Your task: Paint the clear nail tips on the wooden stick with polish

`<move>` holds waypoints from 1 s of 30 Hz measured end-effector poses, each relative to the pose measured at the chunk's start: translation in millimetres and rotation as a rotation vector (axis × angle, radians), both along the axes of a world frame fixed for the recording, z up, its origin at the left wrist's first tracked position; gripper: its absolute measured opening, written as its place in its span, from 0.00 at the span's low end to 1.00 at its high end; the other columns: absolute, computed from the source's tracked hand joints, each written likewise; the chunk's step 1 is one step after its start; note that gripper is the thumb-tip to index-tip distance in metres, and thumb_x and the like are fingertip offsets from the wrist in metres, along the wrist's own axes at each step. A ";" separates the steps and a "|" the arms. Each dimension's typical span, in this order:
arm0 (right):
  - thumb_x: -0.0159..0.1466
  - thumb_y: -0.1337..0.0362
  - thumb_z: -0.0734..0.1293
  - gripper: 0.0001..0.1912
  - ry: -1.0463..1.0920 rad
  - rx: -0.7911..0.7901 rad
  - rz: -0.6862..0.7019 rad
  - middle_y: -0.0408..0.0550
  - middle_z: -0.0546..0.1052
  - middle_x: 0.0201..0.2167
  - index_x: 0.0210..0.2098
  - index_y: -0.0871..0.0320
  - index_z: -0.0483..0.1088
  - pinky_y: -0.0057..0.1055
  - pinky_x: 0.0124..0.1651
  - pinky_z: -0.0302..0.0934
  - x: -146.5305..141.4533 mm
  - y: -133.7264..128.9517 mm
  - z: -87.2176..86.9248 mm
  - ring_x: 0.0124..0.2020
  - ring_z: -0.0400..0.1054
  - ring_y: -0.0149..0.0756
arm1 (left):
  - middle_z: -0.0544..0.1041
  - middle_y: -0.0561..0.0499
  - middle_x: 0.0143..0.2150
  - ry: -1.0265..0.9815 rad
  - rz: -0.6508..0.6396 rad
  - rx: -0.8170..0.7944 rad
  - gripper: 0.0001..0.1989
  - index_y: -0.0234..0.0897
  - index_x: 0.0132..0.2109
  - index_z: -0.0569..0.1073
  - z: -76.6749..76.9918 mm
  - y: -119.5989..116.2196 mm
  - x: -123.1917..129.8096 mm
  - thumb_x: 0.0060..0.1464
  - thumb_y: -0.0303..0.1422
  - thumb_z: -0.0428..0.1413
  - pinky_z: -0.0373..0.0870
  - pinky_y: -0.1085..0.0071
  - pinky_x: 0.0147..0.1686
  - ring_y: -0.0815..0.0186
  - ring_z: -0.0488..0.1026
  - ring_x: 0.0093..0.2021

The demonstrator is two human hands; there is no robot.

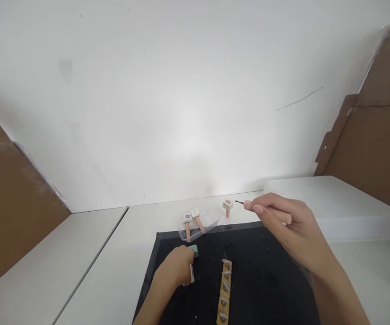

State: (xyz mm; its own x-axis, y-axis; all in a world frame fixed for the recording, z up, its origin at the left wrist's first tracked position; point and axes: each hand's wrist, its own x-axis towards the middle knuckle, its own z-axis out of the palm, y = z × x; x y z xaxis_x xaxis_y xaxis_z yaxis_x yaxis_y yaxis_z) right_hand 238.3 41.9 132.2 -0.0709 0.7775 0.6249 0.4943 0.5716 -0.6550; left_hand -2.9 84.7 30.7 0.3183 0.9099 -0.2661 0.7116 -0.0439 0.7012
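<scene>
My right hand (279,216) is raised over the right side of the black mat. It pinches the pink cap of a nail polish brush (248,205), whose thin dark tip points left. Lower on the mat, my left hand (174,267) curls round what looks like a white nail polish bottle (192,274), mostly hidden by the fingers. A teal block (194,250) sits against those fingers; I cannot tell whether they grip it. Between the hands lies a yellow strip (224,295) carrying several pale nail tips over round metal studs.
Past the mat (265,271), a clear tray (211,221) holds two white bottles (191,216) with pink caps. Another white bottle (227,205) stands cap-down beside it. A translucent white box (330,203) sits at right. Behind is a white wall, with brown panels on both sides.
</scene>
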 end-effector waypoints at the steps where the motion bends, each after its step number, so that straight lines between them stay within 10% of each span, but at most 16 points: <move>1: 0.63 0.59 0.60 0.12 -0.005 0.000 0.000 0.38 0.58 0.15 0.29 0.56 0.71 0.27 0.22 0.52 -1.1 0.8 -1.0 0.19 0.53 0.30 | 0.69 0.50 0.25 0.049 0.011 0.010 0.15 0.40 0.18 0.68 3.7 0.4 -4.1 0.19 0.16 0.53 0.58 0.61 0.35 0.53 0.67 0.33; 11: 0.65 0.60 0.58 0.13 -0.051 -0.046 0.083 0.40 0.60 0.16 0.29 0.57 0.69 0.27 0.23 0.52 -26.4 2.9 -3.9 0.20 0.54 0.30 | 0.72 0.49 0.40 -0.240 -0.119 0.043 0.14 0.42 0.44 0.69 68.3 -7.8 -55.6 0.48 0.34 0.53 0.63 0.71 0.33 0.64 0.68 0.36; 17: 0.64 0.60 0.58 0.12 0.007 -0.062 0.170 0.41 0.63 0.16 0.36 0.55 0.71 0.27 0.22 0.54 -49.2 -2.1 -0.8 0.19 0.56 0.31 | 0.74 0.48 0.42 -0.796 -0.066 0.125 0.15 0.42 0.46 0.70 70.5 -6.2 -73.0 0.49 0.29 0.56 0.64 0.72 0.38 0.64 0.68 0.41; 30: 0.62 0.70 0.58 0.05 0.017 -0.122 0.413 0.38 0.62 0.21 0.35 0.53 0.61 0.24 0.22 0.53 -83.7 -10.6 -12.7 0.21 0.57 0.29 | 0.77 0.46 0.43 -1.168 0.141 0.013 0.19 0.41 0.50 0.72 73.7 -16.3 -74.0 0.48 0.31 0.57 0.68 0.72 0.37 0.65 0.71 0.38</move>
State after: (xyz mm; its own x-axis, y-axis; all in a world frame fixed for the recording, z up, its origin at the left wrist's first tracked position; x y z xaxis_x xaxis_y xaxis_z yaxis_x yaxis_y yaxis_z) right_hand 154.6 31.3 119.5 -0.3821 0.7541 0.5341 0.2284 0.6371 -0.7361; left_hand -76.8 68.4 104.4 0.2587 0.9572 0.1301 -0.3632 -0.0284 0.9313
